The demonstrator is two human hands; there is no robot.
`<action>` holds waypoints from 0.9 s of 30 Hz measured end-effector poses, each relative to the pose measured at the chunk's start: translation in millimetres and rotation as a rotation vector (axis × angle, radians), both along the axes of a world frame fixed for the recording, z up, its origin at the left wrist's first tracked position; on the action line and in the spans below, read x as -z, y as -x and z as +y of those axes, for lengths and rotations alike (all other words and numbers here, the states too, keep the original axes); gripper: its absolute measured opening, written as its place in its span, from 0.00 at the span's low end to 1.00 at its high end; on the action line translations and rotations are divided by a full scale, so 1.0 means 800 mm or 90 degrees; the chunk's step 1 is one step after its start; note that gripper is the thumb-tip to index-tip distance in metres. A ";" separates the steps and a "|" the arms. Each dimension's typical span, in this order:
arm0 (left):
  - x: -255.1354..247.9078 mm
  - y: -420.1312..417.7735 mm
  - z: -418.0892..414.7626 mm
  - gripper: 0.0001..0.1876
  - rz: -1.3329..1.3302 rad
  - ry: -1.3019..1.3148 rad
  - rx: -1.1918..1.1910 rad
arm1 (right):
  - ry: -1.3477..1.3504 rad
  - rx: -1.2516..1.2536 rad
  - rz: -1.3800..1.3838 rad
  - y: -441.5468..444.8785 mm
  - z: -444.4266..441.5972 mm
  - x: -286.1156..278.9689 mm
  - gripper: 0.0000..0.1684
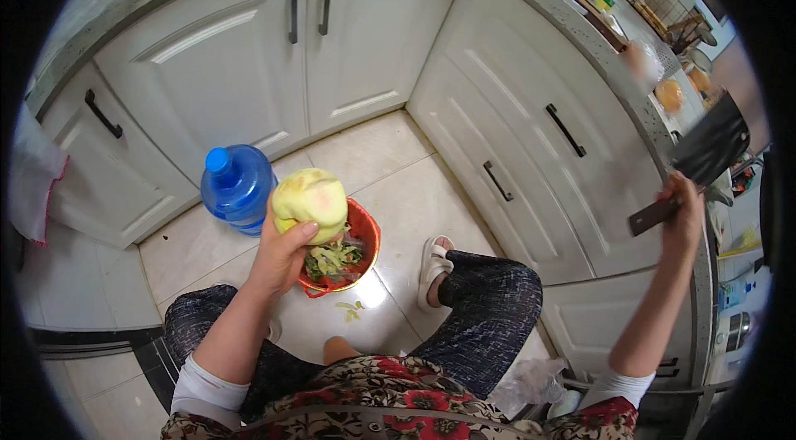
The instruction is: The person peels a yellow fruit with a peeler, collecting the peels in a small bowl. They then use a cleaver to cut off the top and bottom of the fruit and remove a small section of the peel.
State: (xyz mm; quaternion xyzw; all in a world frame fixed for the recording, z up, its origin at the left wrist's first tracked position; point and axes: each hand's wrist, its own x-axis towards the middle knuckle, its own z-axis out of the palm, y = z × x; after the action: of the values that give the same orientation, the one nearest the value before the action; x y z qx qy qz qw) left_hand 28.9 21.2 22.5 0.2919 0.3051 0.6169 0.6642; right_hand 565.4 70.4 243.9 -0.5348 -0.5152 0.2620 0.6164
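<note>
My left hand (283,256) grips a large, rounded, pale yellow-green vegetable (311,200), mostly peeled, possibly a kohlrabi. It is held up over a red bucket (375,238) on the floor. Leafy green peelings (333,261) lie inside the bucket, which the vegetable and my hand partly hide. Far to the right, my right hand (683,207) is closed around a cleaver (712,144) near the handle's blade end. The dark, broad blade points up and away, level with the countertop edge in the picture, slightly blurred. Whether it touches the counter I cannot tell.
A blue water-cooler bottle (239,191) stands left of the bucket. Pale peel scraps (351,309) lie on the tiles near my feet. White cabinets (217,48) and drawers (528,123) enclose the corner under a speckled countertop (622,88). A clear plastic bag (532,381) sits low right.
</note>
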 end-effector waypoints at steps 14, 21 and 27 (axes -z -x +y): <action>0.014 0.029 -0.008 0.30 -0.049 -0.019 0.045 | -0.355 -0.259 -0.547 0.423 0.022 0.229 0.38; -0.027 0.016 -0.009 0.40 -0.159 0.160 0.097 | -0.429 -0.357 -0.522 0.436 0.007 0.237 0.32; 0.000 0.018 -0.008 0.33 -0.180 0.120 0.088 | -0.408 -0.399 -0.512 0.431 0.005 0.230 0.30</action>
State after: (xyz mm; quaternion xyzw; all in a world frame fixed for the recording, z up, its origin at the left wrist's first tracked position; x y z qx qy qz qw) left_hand 14.2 15.2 22.8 0.1589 0.2446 0.5734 0.7656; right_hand 220.4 74.4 59.9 -0.2017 -0.8944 0.0400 0.3971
